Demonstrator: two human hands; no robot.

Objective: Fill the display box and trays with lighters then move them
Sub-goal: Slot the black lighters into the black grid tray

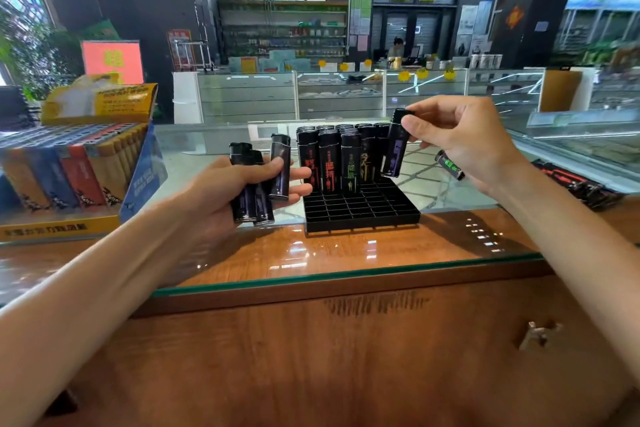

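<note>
A black slotted tray sits on the glass counter, its back rows filled with upright black lighters and its front slots bare. My left hand grips three black lighters just left of the tray. My right hand pinches one black lighter with purple print by its top, hanging above the tray's right back corner. A second lighter with green print is tucked under that hand's lower fingers.
A yellow and blue display box packed with coloured lighters stands at the left on the counter. Dark packaged items lie at the right. The counter's glass edge runs in front of the tray, with wood below.
</note>
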